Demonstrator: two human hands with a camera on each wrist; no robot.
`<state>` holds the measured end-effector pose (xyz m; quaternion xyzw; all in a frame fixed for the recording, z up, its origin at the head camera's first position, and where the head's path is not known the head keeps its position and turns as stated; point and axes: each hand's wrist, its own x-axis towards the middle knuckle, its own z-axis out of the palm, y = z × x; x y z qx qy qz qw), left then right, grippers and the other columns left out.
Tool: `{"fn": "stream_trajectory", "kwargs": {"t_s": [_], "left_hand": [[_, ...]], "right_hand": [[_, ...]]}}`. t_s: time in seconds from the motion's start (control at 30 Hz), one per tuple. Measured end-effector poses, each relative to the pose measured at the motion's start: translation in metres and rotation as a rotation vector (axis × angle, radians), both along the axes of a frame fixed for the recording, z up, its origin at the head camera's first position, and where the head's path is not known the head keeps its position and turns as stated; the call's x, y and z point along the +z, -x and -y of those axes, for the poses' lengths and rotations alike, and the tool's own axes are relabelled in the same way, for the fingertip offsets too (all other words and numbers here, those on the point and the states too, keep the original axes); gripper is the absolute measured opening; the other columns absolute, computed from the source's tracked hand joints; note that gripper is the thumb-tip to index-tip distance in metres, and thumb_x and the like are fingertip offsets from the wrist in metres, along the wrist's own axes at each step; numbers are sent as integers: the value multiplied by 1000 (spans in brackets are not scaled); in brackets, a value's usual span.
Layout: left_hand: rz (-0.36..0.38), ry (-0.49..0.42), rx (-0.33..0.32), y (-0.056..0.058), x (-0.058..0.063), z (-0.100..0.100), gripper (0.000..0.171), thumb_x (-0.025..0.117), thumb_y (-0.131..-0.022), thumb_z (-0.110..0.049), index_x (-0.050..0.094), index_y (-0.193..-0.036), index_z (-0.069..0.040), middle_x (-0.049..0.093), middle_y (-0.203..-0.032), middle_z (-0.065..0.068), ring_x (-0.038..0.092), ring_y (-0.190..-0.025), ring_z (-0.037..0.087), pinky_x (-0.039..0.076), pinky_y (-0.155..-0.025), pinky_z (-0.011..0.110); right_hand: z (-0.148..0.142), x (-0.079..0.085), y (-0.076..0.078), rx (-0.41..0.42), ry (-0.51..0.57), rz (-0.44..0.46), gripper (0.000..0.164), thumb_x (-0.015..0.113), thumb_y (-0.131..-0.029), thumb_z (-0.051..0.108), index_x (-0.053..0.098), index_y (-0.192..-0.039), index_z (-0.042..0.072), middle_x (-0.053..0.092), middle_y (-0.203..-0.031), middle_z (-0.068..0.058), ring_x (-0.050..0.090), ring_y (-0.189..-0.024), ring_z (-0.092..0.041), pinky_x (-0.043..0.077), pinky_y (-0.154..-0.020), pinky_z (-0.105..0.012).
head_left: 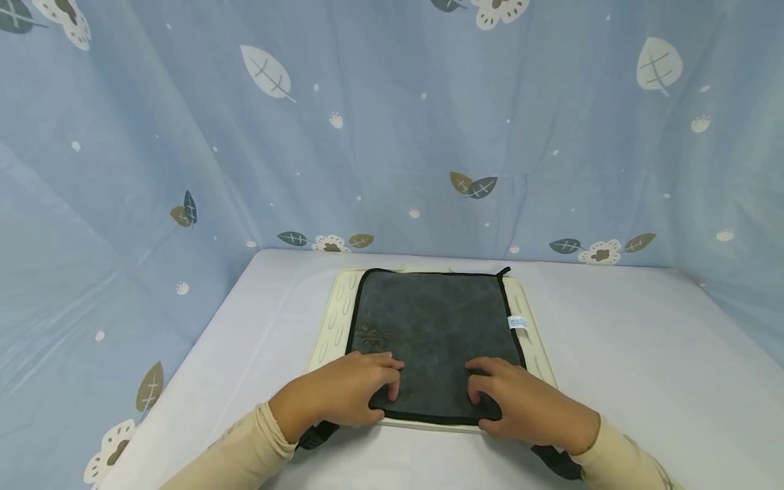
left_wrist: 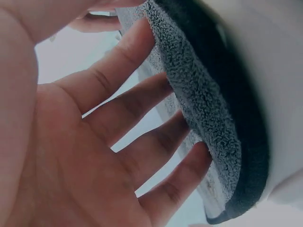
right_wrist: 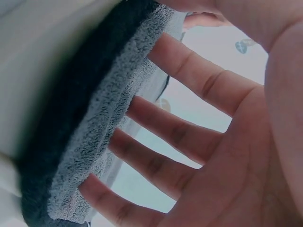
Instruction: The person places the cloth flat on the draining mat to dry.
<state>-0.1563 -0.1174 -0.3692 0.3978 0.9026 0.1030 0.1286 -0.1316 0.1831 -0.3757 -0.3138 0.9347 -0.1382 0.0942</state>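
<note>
A dark grey towelling cloth (head_left: 437, 320) with black edging lies flat on a cream tray or mat (head_left: 333, 316) with oblong ridges. A brown clump or stain (head_left: 369, 333) shows on its left part. My left hand (head_left: 352, 388) touches the cloth's near left corner with spread, nearly straight fingertips; the left wrist view shows them against the grey pile (left_wrist: 203, 90). At the near right corner my right hand (head_left: 529, 401) does the same, its fingertips meeting the pile (right_wrist: 109, 109) in the right wrist view. Both thumbs are by the near edge.
The tray lies on a white-covered table (head_left: 643, 354). Behind and to the left hangs a blue curtain (head_left: 380, 136) with a leaf and flower print. A white label (head_left: 517, 322) sticks out from the cloth's right edge, and a black loop (head_left: 503, 271) from its far right corner.
</note>
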Motion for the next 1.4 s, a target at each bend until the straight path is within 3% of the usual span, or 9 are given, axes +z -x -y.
{"fn": "stream_trajectory", "kwargs": {"t_s": [0.27,0.5,0.73,0.87,1.0,1.1,1.2,1.27,1.4], "left_hand": [[20,-18,39,-2,5,-2,18,76,-87,-23,58,-84,-26,54,-148,1,47,-142,25,47,-85,40],[-13,-23,32,-2,2,-4,23,77,-88,-21,55,-79,-24,56,-146,3,48,-141,26,52,-93,43],[-65,-28,27,-2,-3,-6,27,76,-88,-40,55,-80,-26,60,-140,3,55,-132,23,52,-100,38],[-111,-31,27,-3,-5,-6,30,77,-87,-43,53,-79,-26,62,-136,3,57,-129,21,52,-99,37],[-119,-55,13,-4,-4,-6,29,70,-93,-29,49,-73,-23,63,-134,5,59,-127,21,51,-82,27],[-76,-77,14,-3,-3,-5,28,65,-96,-23,48,-74,-23,67,-109,-1,66,-95,12,41,-65,22],[-34,-95,21,-2,0,-5,23,64,-96,-22,49,-77,-23,55,-84,-8,48,-65,3,35,-58,20],[-27,-107,21,-2,1,-4,22,63,-96,-22,50,-78,-23,47,-76,-10,38,-59,2,33,-55,20],[-77,-123,10,-2,3,-2,19,64,-94,-22,53,-78,-25,47,-75,-14,39,-60,1,33,-55,21]], "right_hand": [[-1,1,1,-2,-4,4,27,83,-78,21,59,-87,31,53,-142,-11,54,-128,-35,49,-90,-54],[0,-1,1,14,-8,-81,25,80,-80,17,59,-84,28,57,-136,-11,58,-123,-33,51,-88,-51],[0,1,2,20,34,-263,18,75,-84,15,59,-88,24,62,-95,9,59,-84,-8,52,-70,-33],[1,4,3,-21,77,-243,15,70,-87,15,59,-93,24,62,-88,13,57,-78,-3,49,-66,-30],[2,4,4,-16,56,-197,12,69,-90,18,61,-95,25,66,-91,11,60,-81,-4,51,-67,-30],[1,2,4,13,29,-168,12,72,-89,26,63,-97,26,66,-94,12,61,-84,-5,52,-69,-31],[1,0,3,48,9,-163,21,78,-85,35,64,-99,27,65,-97,11,61,-87,-7,53,-71,-33],[1,-1,2,63,-5,-184,25,80,-83,36,65,-101,27,66,-99,11,62,-89,-8,53,-74,-36],[4,0,1,72,9,-267,23,77,-86,24,65,-106,24,71,-100,10,66,-90,-7,54,-82,-42]]}}
